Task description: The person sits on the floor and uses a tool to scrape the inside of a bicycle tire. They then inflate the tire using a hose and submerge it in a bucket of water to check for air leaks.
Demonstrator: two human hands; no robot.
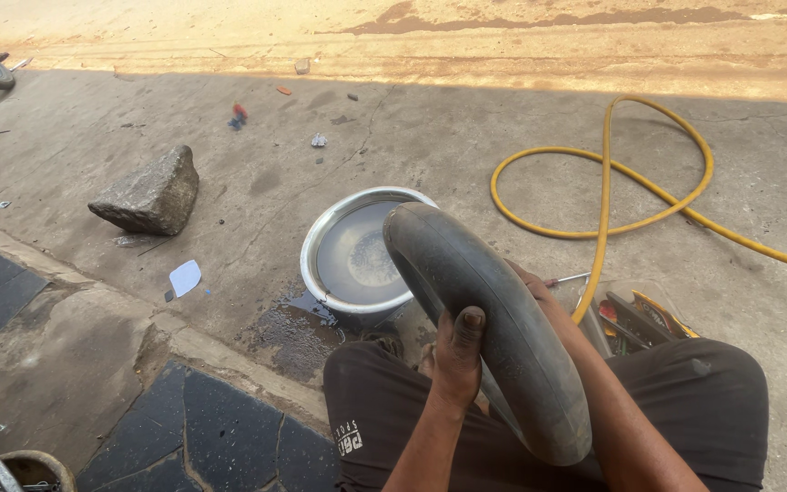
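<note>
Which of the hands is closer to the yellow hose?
Right. The right hand, behind the inner tube, sits beside the yellow hose. The left hand grips the tube's other side, farther away.

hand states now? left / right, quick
Left hand: closed on the inner tube, thumb over its near face.
Right hand: mostly hidden behind the tube; touching it, grip cannot be told.

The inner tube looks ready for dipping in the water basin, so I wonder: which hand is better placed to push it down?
Probably the left hand: it grips the inner tube on the side nearer the basin. The right hand is mostly hidden behind it.
</note>
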